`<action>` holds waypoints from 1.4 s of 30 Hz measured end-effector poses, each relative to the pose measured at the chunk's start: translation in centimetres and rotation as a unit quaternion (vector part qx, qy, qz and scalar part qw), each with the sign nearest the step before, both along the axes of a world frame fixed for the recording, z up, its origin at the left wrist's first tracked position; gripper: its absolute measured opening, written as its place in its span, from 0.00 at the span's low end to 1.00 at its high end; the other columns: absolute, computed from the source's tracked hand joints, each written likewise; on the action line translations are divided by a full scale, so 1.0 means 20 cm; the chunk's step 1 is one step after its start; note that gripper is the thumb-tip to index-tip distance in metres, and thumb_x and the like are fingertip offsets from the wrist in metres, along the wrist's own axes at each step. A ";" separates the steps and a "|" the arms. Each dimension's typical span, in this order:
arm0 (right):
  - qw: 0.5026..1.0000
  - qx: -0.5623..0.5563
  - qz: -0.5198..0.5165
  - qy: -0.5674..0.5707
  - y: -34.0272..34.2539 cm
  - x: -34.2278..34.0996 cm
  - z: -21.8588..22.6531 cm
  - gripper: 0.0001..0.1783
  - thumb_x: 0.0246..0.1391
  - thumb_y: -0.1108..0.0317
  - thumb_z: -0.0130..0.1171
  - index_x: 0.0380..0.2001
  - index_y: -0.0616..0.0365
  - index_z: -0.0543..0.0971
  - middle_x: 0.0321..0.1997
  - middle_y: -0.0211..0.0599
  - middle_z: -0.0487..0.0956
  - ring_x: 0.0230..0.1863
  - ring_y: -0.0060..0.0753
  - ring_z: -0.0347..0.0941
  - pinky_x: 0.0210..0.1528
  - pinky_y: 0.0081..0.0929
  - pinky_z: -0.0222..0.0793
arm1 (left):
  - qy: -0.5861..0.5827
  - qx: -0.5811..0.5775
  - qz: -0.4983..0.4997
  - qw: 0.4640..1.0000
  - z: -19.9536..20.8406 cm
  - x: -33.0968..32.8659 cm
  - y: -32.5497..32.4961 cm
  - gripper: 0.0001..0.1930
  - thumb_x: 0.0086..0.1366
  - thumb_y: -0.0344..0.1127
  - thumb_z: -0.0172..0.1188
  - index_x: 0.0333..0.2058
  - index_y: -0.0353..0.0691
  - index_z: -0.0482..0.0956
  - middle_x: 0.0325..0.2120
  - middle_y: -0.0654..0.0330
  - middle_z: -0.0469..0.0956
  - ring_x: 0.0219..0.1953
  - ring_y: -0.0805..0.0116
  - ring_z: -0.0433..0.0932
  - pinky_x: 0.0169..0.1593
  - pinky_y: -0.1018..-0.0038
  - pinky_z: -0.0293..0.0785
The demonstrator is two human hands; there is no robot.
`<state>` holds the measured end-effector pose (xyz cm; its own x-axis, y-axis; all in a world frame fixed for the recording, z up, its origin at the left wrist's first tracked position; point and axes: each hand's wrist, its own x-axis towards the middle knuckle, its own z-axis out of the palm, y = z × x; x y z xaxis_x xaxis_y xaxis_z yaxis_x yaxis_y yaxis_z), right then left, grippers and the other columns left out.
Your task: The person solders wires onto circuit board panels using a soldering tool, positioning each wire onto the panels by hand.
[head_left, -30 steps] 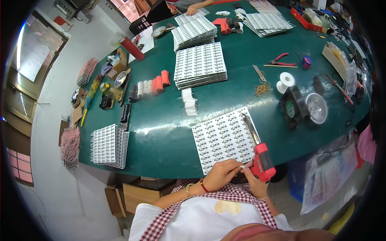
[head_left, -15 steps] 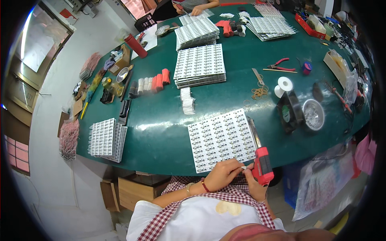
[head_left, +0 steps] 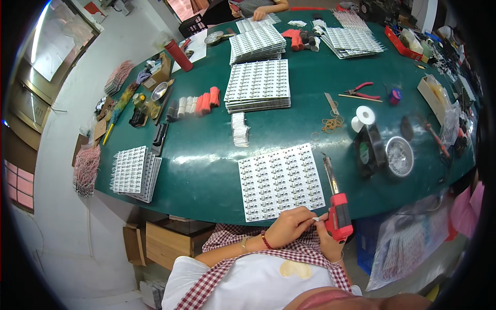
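A red and black soldering gun (head_left: 339, 217) with a long metal barrel rests in my right hand (head_left: 328, 243), its tip pointing away from me beside the panel's right edge. My left hand (head_left: 289, 227), closed in a pinch, meets the right fingers at a small white bundle (head_left: 316, 219), seemingly short wires; its detail is too small to tell. Just beyond both hands lies a white circuit-board panel (head_left: 281, 181) with rows of small components. A bundle of white wires (head_left: 240, 130) lies beyond that panel.
Stacked panels (head_left: 258, 85) stand farther back, another stack (head_left: 129, 173) at left. Red wire bundles (head_left: 206, 101) lie left of centre. At right are a solder spool (head_left: 365, 115), a black fan-like box (head_left: 368, 150), a metal bowl (head_left: 399, 155) and pliers (head_left: 361, 92). A co-worker's hand (head_left: 262, 13) works across the table.
The soldering gun's barrel has swung slightly away from the panel's right edge. Both hands stay together at the white bundle. The whole view has shifted a little.
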<state>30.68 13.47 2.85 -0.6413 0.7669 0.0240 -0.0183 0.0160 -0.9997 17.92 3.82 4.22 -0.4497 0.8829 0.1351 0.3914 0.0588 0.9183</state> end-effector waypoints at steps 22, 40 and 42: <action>0.997 -0.025 -0.056 0.043 -0.16 -0.05 0.04 0.13 0.50 0.82 0.61 0.37 0.62 0.70 0.33 0.32 0.74 0.34 0.22 0.71 0.38 0.21 0.68 | -0.018 -0.022 -0.054 0.998 0.03 -0.09 -0.08 0.07 0.61 0.29 0.57 0.38 0.34 0.79 0.28 0.51 0.78 0.29 0.54 0.78 0.33 0.67 0.74; 1.000 -0.014 -0.012 0.005 -0.49 -0.25 0.07 0.14 0.50 0.80 0.62 0.40 0.62 0.71 0.37 0.32 0.76 0.39 0.22 0.72 0.43 0.22 0.68 | -0.028 0.058 0.019 0.998 0.04 -0.25 -0.46 0.07 0.62 0.27 0.58 0.37 0.33 0.79 0.27 0.54 0.78 0.26 0.63 0.79 0.31 0.72 0.74; 1.000 -0.009 -0.013 0.012 -0.52 -0.27 0.08 0.14 0.50 0.80 0.62 0.40 0.62 0.71 0.36 0.31 0.75 0.38 0.22 0.72 0.42 0.22 0.68 | -0.059 0.046 0.023 0.997 0.04 -0.26 -0.49 0.07 0.61 0.28 0.58 0.37 0.33 0.79 0.27 0.52 0.78 0.29 0.56 0.78 0.33 0.69 0.74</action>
<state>25.24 3.07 4.55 -0.6204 0.7839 0.0251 -0.0428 -0.0019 -0.9991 12.76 -6.07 4.94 -0.5070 0.8473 0.1583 0.2784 -0.0128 0.9604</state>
